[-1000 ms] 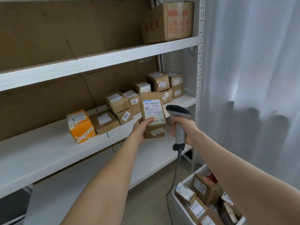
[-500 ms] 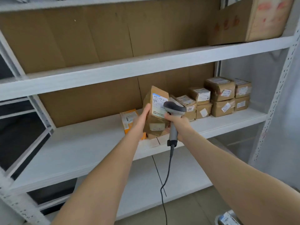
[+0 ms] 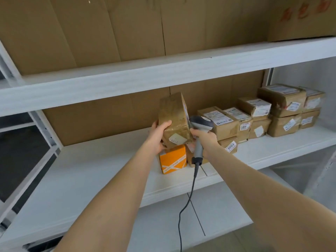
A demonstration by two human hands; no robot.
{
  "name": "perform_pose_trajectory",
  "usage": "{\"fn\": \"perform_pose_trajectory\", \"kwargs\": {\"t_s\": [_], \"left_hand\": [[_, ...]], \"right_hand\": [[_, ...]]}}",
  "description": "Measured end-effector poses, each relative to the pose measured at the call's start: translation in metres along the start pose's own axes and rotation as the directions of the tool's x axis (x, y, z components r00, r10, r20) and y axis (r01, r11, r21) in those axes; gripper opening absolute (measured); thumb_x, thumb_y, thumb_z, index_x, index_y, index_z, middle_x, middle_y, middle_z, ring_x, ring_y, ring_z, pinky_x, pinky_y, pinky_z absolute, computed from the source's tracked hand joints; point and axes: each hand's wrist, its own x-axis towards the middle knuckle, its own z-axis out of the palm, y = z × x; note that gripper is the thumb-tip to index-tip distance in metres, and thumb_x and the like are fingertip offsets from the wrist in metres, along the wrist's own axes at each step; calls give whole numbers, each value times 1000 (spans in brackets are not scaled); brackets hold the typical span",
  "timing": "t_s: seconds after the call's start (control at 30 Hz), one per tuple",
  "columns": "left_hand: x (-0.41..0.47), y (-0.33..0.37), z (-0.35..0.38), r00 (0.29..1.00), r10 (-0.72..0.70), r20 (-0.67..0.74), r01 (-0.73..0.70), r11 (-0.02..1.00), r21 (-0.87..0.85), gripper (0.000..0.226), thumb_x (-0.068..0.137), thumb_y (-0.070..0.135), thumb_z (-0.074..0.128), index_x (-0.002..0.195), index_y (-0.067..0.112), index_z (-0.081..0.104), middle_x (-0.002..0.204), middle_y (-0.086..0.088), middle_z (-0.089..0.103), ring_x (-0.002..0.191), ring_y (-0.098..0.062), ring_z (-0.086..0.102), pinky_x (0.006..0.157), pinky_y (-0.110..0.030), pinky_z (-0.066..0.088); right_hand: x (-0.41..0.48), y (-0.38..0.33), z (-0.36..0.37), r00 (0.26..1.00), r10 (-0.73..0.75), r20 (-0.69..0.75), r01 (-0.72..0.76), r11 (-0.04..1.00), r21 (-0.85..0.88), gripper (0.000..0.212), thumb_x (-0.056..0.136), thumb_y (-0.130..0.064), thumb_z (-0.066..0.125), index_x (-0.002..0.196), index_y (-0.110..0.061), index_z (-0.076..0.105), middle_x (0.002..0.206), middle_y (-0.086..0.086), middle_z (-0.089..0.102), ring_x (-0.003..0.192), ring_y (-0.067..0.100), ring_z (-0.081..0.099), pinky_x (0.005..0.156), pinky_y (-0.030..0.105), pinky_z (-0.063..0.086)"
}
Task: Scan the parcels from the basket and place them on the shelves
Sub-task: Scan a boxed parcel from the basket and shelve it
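My left hand grips a tall brown taped parcel and holds it upright above the middle shelf, its label face turned to the right. My right hand grips the grey handheld scanner, whose head sits right against the parcel's label side. The scanner's cable hangs down in front of the shelves. Just below the held parcel an orange box stands on the shelf. The basket is out of view.
Several brown labelled parcels are stacked along the right half of the middle shelf. A large cardboard box stands on the upper shelf at the right. Brown cardboard lines the back of the rack. A lower shelf lies beneath.
The view has swung left and closer to the rack; the basket dropped out of sight. My left hand has turned the parcel so its label faces right, and carried it over the orange box.
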Motion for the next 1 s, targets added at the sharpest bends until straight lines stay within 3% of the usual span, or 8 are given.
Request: {"fn": "perform_pose_trajectory", "kwargs": {"t_s": [0.17,0.27,0.33,0.43,0.5,0.63,0.77,1.0], "left_hand": [[6,-5,39,998,-63,24,65,994,-83,42,93,34,55,132,27,43,121,-11,59,106,-33,58,89,-55,49],[13,-16,60,1000,-4,-11,4,1000,8,46,95,29,45,141,33,37,129,-5,55,112,-29,57,96,-49,48],[16,-22,73,1000,-23,3,23,996,83,43,93,43,44,133,27,49,125,-8,60,108,-27,60,97,-46,49],[40,-36,83,991,-128,-31,132,978,162,99,46,88,59,125,28,54,113,-5,67,101,-26,64,92,-45,51],[54,-42,87,986,-161,-48,167,966,197,107,33,83,65,125,28,53,110,-5,68,98,-27,65,87,-45,53],[27,-27,99,984,-173,-44,179,960,215,71,63,56,63,122,18,50,108,-9,65,97,-30,63,86,-48,53],[22,-31,109,982,-132,-135,153,976,157,43,88,43,50,120,15,50,113,-9,63,101,-29,61,94,-45,50],[33,-44,110,977,-127,-172,152,978,142,38,103,29,31,128,11,53,120,-8,63,109,-25,58,97,-34,46]], "right_hand": [[11,-14,-18,999,-28,-34,32,993,112,40,82,-23,77,109,-13,50,99,10,61,88,26,65,84,42,58],[19,-25,-27,994,-63,-92,60,997,-44,39,82,-28,77,107,-16,50,103,9,62,96,25,65,86,42,57],[24,-28,-32,983,-129,-133,107,981,-158,28,83,-24,75,93,-18,50,100,8,63,98,24,64,89,42,56],[30,-28,-37,973,-177,-146,133,954,-269,26,86,-18,69,80,-21,44,90,4,57,97,23,61,90,41,56],[33,-27,-40,977,-162,-139,114,947,-301,27,86,-17,68,80,-21,43,89,5,56,96,23,60,86,38,55],[40,-17,-45,984,-127,-125,89,957,-275,24,85,-16,69,88,-20,46,87,3,54,91,20,57,76,34,50],[41,-11,-44,989,-120,-91,91,959,-269,23,85,-17,70,83,-19,47,87,4,55,87,19,56,81,35,49],[46,-1,-42,995,-100,-27,90,966,-242,22,84,-12,69,82,-18,47,85,5,52,85,20,53,79,36,46]]}}
